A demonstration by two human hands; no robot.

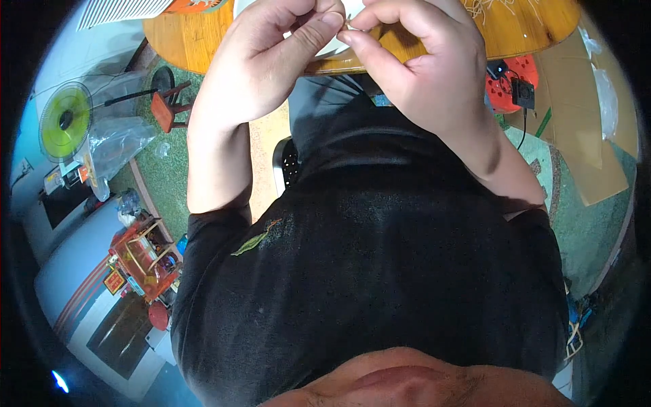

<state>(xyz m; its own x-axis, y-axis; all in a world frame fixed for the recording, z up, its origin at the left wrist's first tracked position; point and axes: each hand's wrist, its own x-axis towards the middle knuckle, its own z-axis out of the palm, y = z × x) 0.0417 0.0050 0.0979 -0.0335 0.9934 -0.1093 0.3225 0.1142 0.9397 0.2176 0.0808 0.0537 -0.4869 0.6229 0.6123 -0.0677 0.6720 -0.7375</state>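
Observation:
At the top edge, my left hand [281, 54] and my right hand [434, 61] meet fingertip to fingertip over a white plate [334, 47]. Both are closed in a pinch on a tiny pale-brown piece [348, 23], too small to name. Most of the plate is hidden behind my hands. It rests at the near edge of an orange-brown wooden table [180, 42]. Thin pale strands [505, 7] lie on the table to the right of my right hand.
A green-bladed fan [66, 121], a plastic bag [121, 142] and a small reddish stool [163, 110] stand left. On the right are a red stool [505, 100] bearing black devices and cardboard [576, 129]. A green leaf [252, 243] clings to my black shirt.

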